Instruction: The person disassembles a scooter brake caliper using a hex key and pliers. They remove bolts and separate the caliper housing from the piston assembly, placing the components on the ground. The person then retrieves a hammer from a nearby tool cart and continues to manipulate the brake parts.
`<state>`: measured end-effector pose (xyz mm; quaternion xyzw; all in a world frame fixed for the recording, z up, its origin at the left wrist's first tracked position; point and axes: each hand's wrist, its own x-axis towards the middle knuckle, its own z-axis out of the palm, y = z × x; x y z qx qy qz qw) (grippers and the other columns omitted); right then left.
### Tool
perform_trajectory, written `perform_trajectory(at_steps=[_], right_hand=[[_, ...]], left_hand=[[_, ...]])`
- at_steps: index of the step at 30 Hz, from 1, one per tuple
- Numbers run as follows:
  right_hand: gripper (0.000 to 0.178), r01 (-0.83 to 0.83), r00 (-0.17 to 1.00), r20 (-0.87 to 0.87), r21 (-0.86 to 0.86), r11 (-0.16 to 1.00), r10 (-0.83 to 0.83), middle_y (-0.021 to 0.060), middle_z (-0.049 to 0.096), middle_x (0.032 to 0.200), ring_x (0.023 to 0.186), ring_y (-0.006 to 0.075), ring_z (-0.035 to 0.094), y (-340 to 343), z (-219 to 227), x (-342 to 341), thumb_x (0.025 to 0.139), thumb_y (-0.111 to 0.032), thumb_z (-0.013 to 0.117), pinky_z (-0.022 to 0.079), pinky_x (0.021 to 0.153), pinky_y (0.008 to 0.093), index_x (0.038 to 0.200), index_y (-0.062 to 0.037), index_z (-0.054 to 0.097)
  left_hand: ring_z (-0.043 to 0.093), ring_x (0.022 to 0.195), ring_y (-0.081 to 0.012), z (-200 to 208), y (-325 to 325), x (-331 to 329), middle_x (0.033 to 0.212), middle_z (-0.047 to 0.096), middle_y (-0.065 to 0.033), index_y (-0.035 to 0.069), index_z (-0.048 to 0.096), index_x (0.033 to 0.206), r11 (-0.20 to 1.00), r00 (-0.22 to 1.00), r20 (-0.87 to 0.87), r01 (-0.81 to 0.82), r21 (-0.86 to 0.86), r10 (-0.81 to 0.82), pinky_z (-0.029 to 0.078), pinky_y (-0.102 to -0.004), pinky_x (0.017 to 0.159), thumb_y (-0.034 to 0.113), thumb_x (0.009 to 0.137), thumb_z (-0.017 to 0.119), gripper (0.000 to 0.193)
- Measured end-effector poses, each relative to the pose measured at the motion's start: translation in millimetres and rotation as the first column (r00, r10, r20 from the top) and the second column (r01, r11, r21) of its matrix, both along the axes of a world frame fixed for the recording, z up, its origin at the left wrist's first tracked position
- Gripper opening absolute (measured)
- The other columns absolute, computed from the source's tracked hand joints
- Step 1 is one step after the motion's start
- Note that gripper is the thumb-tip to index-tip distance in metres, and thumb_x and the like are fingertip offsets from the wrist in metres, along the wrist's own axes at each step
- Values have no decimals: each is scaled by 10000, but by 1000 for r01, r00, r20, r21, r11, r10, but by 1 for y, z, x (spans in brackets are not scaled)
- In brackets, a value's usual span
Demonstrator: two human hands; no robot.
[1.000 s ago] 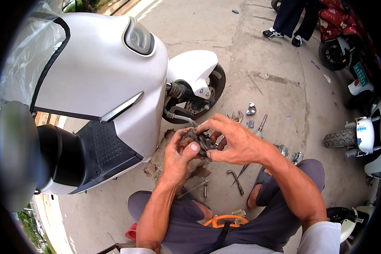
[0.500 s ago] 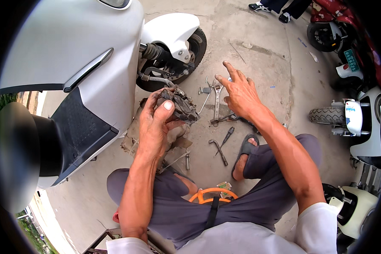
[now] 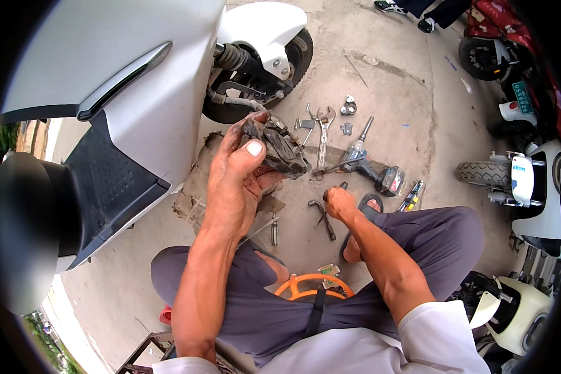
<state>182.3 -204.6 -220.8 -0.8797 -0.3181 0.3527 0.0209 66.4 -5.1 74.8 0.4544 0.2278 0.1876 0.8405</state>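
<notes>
My left hand (image 3: 237,163) holds up a grimy, dark metal part (image 3: 274,146) that looks like a brake caliper, thumb pressed on its near side. The part is above the ground, close to the scooter's front wheel (image 3: 302,56). Lower and to the right, my right hand (image 3: 341,204) is closed round the dark handle of a screwdriver (image 3: 344,185), mostly hidden by the fingers. Just left of that hand lies an L-shaped socket wrench (image 3: 328,229). An adjustable wrench (image 3: 323,140) and a cordless driver (image 3: 371,168) with a long bit lie on the concrete beyond.
A white scooter (image 3: 162,93) stands close on my left. Small bolts, a grey pad (image 3: 346,128) and a silver metal part (image 3: 348,105) lie ahead. A multicoloured tool (image 3: 411,196) is by my right knee. Parked scooters (image 3: 530,181) line the right; another person's feet (image 3: 426,25) show at the top.
My right hand has come down and back from over the wrenches, closing on the screwdriver on the ground; the cordless driver now shows fully. My left hand still holds the dark part, slightly further right.
</notes>
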Motion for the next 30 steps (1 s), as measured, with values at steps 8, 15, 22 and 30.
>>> perform_trajectory(at_steps=[8, 15, 22, 30], right_hand=[[198, -86, 996, -20, 92, 992, 89, 167, 678, 1122, 1063, 365, 675, -7, -21, -69, 874, -128, 563, 558, 869, 468, 965, -83, 733], [359, -373, 882, -225, 204, 905, 414, 203, 626, 1202, 1084, 360, 667, 34, -28, -151, 940, -197, 528, 540, 885, 472, 1286, -126, 588], [374, -343, 884, -294, 119, 932, 363, 227, 691, 1088, 1109, 373, 661, 33, -58, -191, 920, -186, 550, 546, 902, 446, 1268, -54, 592], [421, -190, 919, -346, 25, 981, 187, 274, 704, 1057, 1031, 410, 683, 30, 81, -92, 886, -201, 538, 540, 876, 489, 1231, 40, 543]], left_hand=[[664, 1089, -226, 0, 1, -3, 1282, 596, -126, 3, 432, 1437, 997, 997, -75, 25, 73, -19, 560, -420, 964, 409, 893, 570, 694], [673, 1029, -199, 0, -2, -4, 1200, 593, -113, -2, 422, 1416, 1000, 999, -50, -6, 18, 7, 575, -356, 900, 333, 852, 645, 692], [620, 1166, -260, 3, -7, -8, 1343, 535, -145, 21, 385, 1435, 999, 998, -43, 35, -12, -35, 549, -423, 985, 364, 820, 675, 761], [639, 1098, -225, -1, -8, 4, 1228, 599, -132, 69, 405, 1379, 990, 998, 55, 36, -134, -29, 518, -400, 981, 260, 881, 575, 560]])
